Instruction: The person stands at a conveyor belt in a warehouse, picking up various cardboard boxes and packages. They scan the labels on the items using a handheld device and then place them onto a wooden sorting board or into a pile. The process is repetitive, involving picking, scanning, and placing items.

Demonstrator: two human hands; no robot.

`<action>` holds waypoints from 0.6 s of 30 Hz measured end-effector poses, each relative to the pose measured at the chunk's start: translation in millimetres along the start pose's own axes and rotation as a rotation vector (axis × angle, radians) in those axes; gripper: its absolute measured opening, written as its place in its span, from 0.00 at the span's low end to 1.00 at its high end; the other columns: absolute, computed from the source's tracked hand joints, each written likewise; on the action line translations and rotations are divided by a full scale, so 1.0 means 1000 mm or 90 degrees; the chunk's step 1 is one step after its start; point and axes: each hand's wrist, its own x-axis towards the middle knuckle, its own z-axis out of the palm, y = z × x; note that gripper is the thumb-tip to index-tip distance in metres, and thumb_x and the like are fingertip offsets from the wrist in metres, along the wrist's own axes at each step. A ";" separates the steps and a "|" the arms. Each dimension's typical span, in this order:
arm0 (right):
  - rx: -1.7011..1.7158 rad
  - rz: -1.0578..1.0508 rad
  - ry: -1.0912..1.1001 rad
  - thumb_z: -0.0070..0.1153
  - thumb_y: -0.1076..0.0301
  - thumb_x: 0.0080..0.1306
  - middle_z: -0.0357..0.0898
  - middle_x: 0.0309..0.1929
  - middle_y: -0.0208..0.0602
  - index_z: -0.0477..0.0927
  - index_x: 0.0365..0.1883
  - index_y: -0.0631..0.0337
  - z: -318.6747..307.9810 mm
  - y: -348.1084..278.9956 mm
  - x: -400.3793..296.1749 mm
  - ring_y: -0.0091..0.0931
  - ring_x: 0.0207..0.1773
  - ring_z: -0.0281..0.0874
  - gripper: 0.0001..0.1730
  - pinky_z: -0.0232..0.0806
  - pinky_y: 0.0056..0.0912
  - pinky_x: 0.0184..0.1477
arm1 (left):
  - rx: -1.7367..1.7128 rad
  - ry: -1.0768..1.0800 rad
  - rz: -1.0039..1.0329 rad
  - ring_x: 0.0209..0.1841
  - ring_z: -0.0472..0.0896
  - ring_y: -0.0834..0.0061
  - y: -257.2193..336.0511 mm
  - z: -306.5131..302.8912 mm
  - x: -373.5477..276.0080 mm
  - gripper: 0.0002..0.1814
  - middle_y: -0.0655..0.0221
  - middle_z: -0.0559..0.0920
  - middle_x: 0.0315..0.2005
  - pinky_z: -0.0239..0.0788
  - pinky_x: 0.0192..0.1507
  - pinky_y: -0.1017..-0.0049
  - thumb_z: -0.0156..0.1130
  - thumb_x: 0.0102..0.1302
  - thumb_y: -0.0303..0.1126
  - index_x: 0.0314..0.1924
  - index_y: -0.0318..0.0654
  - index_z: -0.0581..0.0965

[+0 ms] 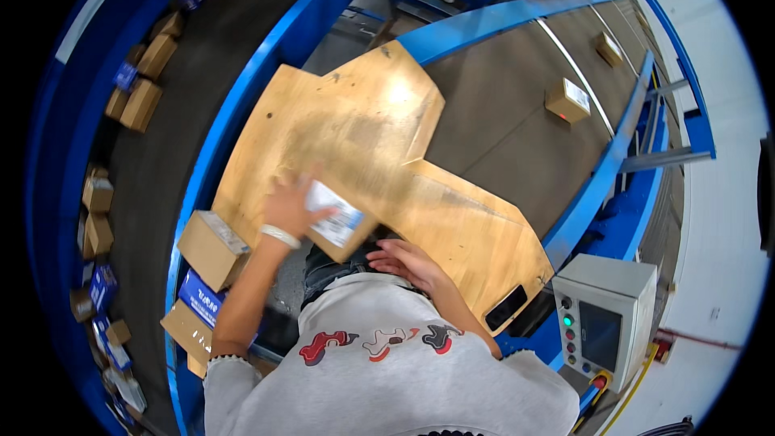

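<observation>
My left hand, blurred and wearing a pale wristband, holds the left side of a brown cardboard box, its thumb over the white shipping label. The box lies at the near edge of a wooden worktable, partly over my lap. Just right of the box, my right hand is empty, with its fingers loosely extended and apart from the carton. By my left forearm, another cardboard box sits above a blue printed carton and an open-looking carton.
On the left, a dark conveyor carries several parcels behind a blue side rail. Two small boxes lie on the right-hand belt. A phone rests at the table's right corner, near a control box with buttons.
</observation>
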 end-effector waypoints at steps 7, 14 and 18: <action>0.336 -0.177 0.316 0.60 0.59 0.77 0.78 0.58 0.56 0.70 0.59 0.70 -0.039 0.064 -0.075 0.39 0.58 0.84 0.24 0.79 0.37 0.62 | 0.002 -0.099 0.146 0.51 0.81 0.51 0.141 0.020 0.044 0.58 0.55 0.77 0.49 0.79 0.41 0.57 0.71 0.52 0.71 0.79 0.59 0.61; 0.442 -0.183 0.307 0.58 0.56 0.78 0.77 0.60 0.61 0.66 0.63 0.70 -0.024 0.040 -0.069 0.42 0.61 0.82 0.28 0.77 0.40 0.65 | -0.328 -0.076 0.200 0.49 0.83 0.46 0.176 0.080 0.050 0.51 0.44 0.79 0.53 0.78 0.48 0.55 0.70 0.64 0.57 0.80 0.48 0.57; 0.381 -0.263 0.275 0.59 0.52 0.77 0.77 0.62 0.49 0.68 0.67 0.64 -0.042 0.020 -0.033 0.38 0.62 0.79 0.31 0.76 0.42 0.67 | -0.502 -0.196 0.241 0.52 0.82 0.43 0.189 0.079 0.031 0.50 0.40 0.77 0.59 0.76 0.54 0.54 0.68 0.68 0.44 0.82 0.45 0.50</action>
